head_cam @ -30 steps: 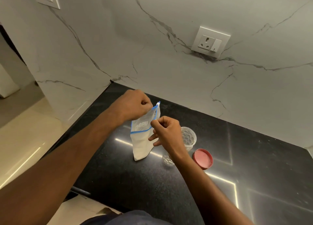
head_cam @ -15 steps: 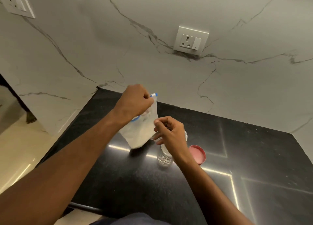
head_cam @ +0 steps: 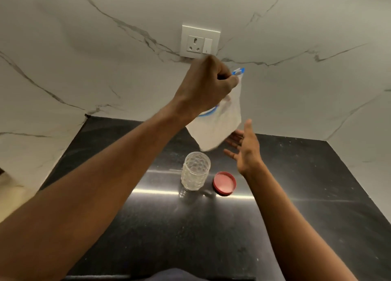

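My left hand [head_cam: 206, 85] grips the top corner of a white pouch with blue trim [head_cam: 220, 124] and holds it in the air above the black counter [head_cam: 148, 227]. The pouch hangs tilted, its lower end above and behind a clear dimpled jar [head_cam: 195, 170] that stands open on the counter. My right hand [head_cam: 245, 147] is spread with straight fingers just right of the pouch's lower end and holds nothing. A red lid [head_cam: 224, 183] lies flat on the counter to the right of the jar.
A white marble wall [head_cam: 84, 47] rises behind and on both sides of the counter. A white socket plate with a switch [head_cam: 200, 41] is set in the wall above my left hand. The counter's front edge runs along the bottom of the view.
My left hand has lifted the pouch up and to the right, off the counter. My right hand has let go of the pouch's top and dropped to its lower right, fingers spread.
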